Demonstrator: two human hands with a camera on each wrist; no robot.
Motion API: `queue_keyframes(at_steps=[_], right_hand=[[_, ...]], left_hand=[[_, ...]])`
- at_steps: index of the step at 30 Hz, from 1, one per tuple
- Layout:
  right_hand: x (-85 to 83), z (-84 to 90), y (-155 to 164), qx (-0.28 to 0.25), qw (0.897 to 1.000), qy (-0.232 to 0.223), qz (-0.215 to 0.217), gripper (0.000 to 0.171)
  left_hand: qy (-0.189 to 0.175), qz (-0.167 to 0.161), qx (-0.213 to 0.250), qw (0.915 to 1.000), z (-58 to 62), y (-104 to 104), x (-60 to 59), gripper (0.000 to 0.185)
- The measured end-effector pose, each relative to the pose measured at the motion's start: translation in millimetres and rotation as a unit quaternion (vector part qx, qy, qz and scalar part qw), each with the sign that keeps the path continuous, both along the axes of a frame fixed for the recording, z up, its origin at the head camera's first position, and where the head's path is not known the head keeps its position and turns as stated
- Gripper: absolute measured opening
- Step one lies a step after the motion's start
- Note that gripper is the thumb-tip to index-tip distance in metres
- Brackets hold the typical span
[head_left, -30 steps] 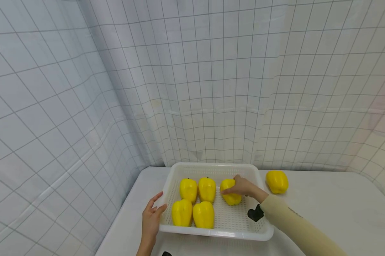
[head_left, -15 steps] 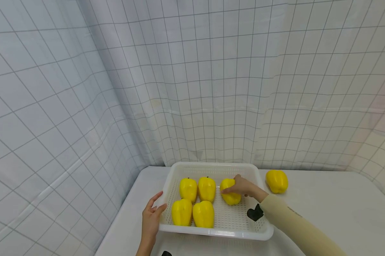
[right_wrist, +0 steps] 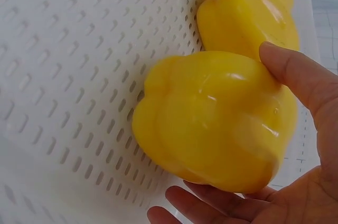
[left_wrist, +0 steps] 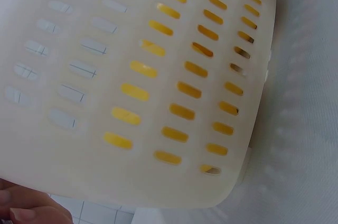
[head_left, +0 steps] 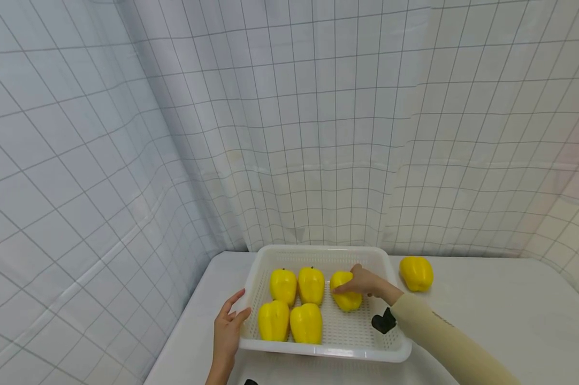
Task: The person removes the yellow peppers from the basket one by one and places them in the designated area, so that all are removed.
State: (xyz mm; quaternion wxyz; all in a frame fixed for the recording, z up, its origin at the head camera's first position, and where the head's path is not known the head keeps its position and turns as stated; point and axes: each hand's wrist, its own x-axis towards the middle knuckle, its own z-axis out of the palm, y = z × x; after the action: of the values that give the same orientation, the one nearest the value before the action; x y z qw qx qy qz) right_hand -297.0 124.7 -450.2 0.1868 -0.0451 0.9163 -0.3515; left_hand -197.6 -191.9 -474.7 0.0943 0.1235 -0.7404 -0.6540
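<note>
A white perforated tray (head_left: 366,350) sits on the table and holds several yellow bell peppers. Two stand in the back row (head_left: 283,286) and two in the front row (head_left: 273,320). My right hand (head_left: 364,280) grips a further pepper (head_left: 345,298) that rests on the tray floor beside the back row. In the right wrist view the thumb (right_wrist: 296,76) lies over this pepper (right_wrist: 211,123) and the fingers (right_wrist: 200,208) curl under it. My left hand (head_left: 228,326) rests with straight fingers against the tray's left front corner. A fingertip (left_wrist: 31,214) shows below the tray wall (left_wrist: 158,76).
One more yellow pepper (head_left: 416,273) lies on the white table (head_left: 501,310) just right of the tray. Grid-patterned curtains (head_left: 318,133) close off the back and left sides. The tray's right half (head_left: 362,326) has bare floor.
The right hand and its pepper have shifted very slightly to the left inside the tray. The left hand has stayed in place.
</note>
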Motion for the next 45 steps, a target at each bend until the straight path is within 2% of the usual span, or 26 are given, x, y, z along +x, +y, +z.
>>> queue_keyframes(at_steps=[8,19,36,45], right_hand=[[1.3,0.4,1.4,-0.010,1.000,0.002,-0.003,0.080],[-0.5,0.9,3.2,-0.063,0.997,0.034,-0.019,0.077],[-1.3,5.9,3.5,-0.090,0.992,0.073,-0.056,0.087],[0.1,7.6,2.2,-0.121,0.986,0.091,-0.073,0.085]], left_hand=[[0.003,-0.002,0.003,1.0000,-1.5,0.3,-0.2,0.045],[0.005,-0.007,0.014,0.9999,-1.9,0.2,0.7,0.046],[0.005,-0.001,0.010,0.9999,-1.0,-1.0,1.0,0.047],[0.005,-0.001,0.006,1.0000,1.2,-0.2,1.1,0.046]])
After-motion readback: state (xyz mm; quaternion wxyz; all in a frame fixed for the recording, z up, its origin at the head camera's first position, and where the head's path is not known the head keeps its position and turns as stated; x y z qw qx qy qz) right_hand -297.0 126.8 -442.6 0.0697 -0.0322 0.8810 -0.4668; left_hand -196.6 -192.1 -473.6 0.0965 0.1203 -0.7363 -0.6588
